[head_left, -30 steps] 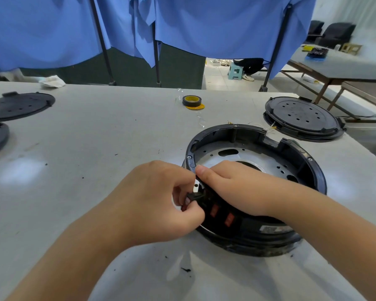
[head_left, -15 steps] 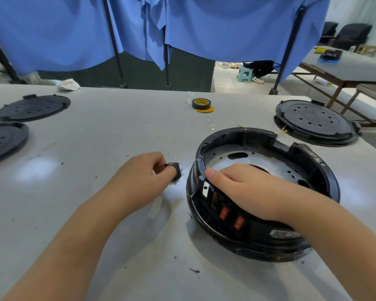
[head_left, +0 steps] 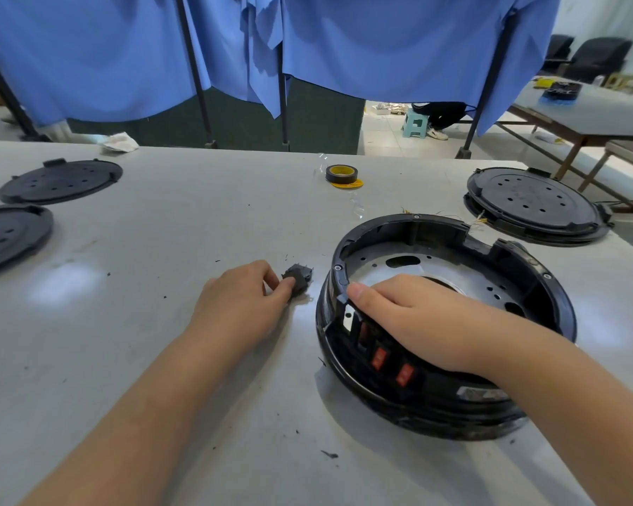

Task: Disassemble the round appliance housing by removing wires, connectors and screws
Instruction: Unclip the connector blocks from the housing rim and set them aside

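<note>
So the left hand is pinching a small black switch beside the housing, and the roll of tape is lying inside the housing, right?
Not quite: the head view shows the roll of tape on the table beyond the housing, not inside it. The left hand does pinch the small black switch beside it.

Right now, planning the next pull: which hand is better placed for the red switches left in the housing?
Right hand: it already rests on the housing rim above the red switches. The left hand pinches the removed switch.
</note>
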The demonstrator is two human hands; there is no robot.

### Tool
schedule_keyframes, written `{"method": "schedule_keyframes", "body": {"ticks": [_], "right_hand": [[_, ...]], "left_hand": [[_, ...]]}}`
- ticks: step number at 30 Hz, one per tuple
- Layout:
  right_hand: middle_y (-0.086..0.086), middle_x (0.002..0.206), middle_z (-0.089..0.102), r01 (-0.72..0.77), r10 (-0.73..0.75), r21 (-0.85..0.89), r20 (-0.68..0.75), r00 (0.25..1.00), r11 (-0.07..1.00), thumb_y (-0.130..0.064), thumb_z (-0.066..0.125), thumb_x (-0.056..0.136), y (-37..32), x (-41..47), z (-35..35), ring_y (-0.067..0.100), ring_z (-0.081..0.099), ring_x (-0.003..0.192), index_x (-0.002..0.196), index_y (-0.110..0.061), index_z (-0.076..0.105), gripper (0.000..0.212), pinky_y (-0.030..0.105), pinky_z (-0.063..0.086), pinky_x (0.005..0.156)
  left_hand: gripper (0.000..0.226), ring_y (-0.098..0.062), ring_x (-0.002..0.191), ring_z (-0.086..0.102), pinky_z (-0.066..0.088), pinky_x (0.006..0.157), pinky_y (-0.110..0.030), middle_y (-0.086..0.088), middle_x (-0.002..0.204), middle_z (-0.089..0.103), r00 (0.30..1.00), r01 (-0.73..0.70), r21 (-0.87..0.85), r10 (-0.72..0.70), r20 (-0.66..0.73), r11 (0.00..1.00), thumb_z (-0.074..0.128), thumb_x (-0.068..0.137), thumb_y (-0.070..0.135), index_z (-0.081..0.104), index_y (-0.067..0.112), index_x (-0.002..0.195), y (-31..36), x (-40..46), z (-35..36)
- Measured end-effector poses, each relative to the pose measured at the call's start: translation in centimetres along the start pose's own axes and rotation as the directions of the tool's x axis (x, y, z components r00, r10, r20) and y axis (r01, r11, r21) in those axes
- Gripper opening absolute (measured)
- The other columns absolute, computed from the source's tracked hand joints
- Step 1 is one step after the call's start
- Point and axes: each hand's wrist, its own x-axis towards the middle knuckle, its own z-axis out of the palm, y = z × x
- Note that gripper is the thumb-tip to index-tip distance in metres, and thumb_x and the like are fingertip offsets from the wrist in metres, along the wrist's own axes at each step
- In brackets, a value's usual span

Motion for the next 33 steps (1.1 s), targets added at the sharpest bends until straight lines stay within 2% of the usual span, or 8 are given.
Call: {"method": "schedule_keyframes", "body": {"ticks": [6,9,12,17,22,26,29,33], "right_hand": [[-0.004,0.055,0.037,0.018,-0.019,-0.014,-0.029,0.999,1.000,-0.064,0.024,0.093,0.0,0.0,0.0,0.011,0.036,0.046,0.061,-0.019,0.034,0.056,0.034,0.038,0.057],[0.003,0.059,0.041,0.042,-0.044,-0.038,-0.067,0.997,0.998,-0.062,0.026,0.094,-0.1,-0.1,0.0,0.015,0.040,0.051,0.064,-0.016,0.038,0.056,0.036,0.040,0.057],[0.005,0.058,0.048,0.089,-0.113,-0.125,-0.199,0.974,0.988,-0.057,0.028,0.095,-0.3,-0.6,-0.1,0.016,0.046,0.053,0.066,-0.013,0.042,0.054,0.034,0.040,0.055],[0.003,0.058,0.053,0.133,-0.199,-0.214,-0.326,0.924,0.968,-0.052,0.031,0.093,0.0,-1.6,-0.9,0.014,0.049,0.054,0.068,-0.014,0.049,0.049,0.035,0.041,0.056],[-0.002,0.058,0.049,0.109,-0.155,-0.198,-0.238,0.959,0.974,-0.057,0.029,0.088,1.6,-2.9,-1.9,0.010,0.042,0.048,0.071,-0.013,0.053,0.053,0.032,0.036,0.052],[0.008,0.061,0.041,0.137,-0.161,-0.149,-0.161,0.974,0.979,-0.051,0.031,0.089,2.2,-2.8,-1.6,0.021,0.041,0.056,0.067,-0.010,0.043,0.049,0.045,0.040,0.059],[0.003,0.058,0.037,0.148,-0.167,-0.119,-0.162,0.973,0.982,-0.049,0.032,0.092,2.3,-2.8,-1.3,0.018,0.037,0.055,0.067,-0.010,0.037,0.047,0.045,0.038,0.059],[0.006,0.059,0.044,0.212,-0.253,-0.188,-0.229,0.940,0.959,-0.043,0.029,0.094,2.2,-3.5,-1.2,0.019,0.043,0.058,0.067,-0.011,0.045,0.045,0.040,0.038,0.058]], "left_hand": [[0.032,-0.015,0.066,0.049,0.031,0.068,-0.032,0.010,0.064,0.052,0.986,-0.052,-0.008,0.050,-0.162,0.999,0.048,0.091,0.049,0.052,0.026,0.070,0.7,0.2,0.6],[0.027,-0.005,0.060,0.049,0.032,0.064,-0.031,0.009,0.066,0.054,0.964,-0.177,-0.102,0.152,-0.217,0.979,0.053,0.091,0.041,0.055,0.022,0.072,1.5,-0.5,0.2],[0.018,-0.009,0.062,0.051,0.038,0.059,-0.024,0.007,0.068,0.056,0.923,-0.347,-0.191,0.299,-0.243,0.918,0.058,0.089,0.031,0.058,0.020,0.075,2.8,-1.8,-0.8],[0.010,-0.014,0.064,0.050,0.037,0.059,-0.021,0.008,0.065,0.051,0.862,-0.505,-0.235,0.475,-0.175,0.830,0.055,0.080,0.023,0.055,0.017,0.072,4.6,-3.8,-2.6],[0.023,-0.015,0.060,0.051,0.035,0.055,-0.016,0.009,0.058,0.050,0.835,-0.546,-0.306,0.537,-0.122,0.780,0.058,0.074,0.043,0.054,0.022,0.064,5.3,-4.9,-4.8],[0.036,-0.015,0.057,0.053,0.042,0.054,-0.028,0.007,0.055,0.050,0.800,-0.575,-0.273,0.600,0.011,0.771,0.060,0.070,0.055,0.050,0.022,0.060,6.1,-6.1,-4.5],[0.040,-0.014,0.059,0.053,0.045,0.055,-0.035,0.006,0.056,0.052,0.790,-0.579,-0.238,0.609,0.075,0.780,0.061,0.068,0.059,0.051,0.022,0.061,6.3,-6.4,-4.0],[0.039,-0.010,0.061,0.052,0.044,0.055,-0.029,0.010,0.058,0.054,0.792,-0.587,-0.156,0.603,0.093,0.794,0.059,0.069,0.061,0.052,0.023,0.063,6.1,-6.3,-3.6]]}}
